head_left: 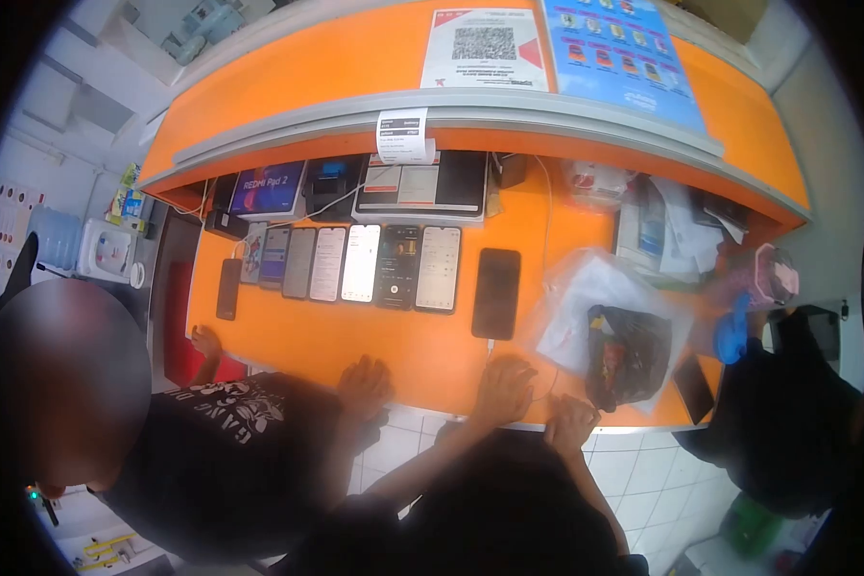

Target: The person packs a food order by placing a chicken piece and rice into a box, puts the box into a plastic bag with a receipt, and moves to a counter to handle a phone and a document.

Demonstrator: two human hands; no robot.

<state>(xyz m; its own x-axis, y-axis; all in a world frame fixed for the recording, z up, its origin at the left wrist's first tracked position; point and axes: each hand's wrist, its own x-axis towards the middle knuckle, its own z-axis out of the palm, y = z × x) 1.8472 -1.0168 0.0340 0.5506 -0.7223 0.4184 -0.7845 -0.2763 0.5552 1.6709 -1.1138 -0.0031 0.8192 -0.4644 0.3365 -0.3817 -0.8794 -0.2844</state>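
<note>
My left hand (505, 390) lies on the orange counter near its front edge, fingers loosely spread and holding nothing visible. Just ahead of it is a dark-screened phone (496, 295) with a white cable plugged into its lower end. To the right, my right hand (572, 423) rests at the counter's edge with its fingers curled closed; what they hold, if anything, is hidden. Beside that hand sits a clear plastic bag (568, 326) with a dark packet (628, 357) on it. Several phones stand in a row further left, among them a bright white-screened one (360, 263).
Left of me, a co-worker's hand (365, 386) rests on the counter (432, 370). Another person in dark clothes (787, 422) is at the right, near a dark phone (694, 389). Under the raised shelf are a Redmi Pad 2 box (267, 188) and papers (677, 228).
</note>
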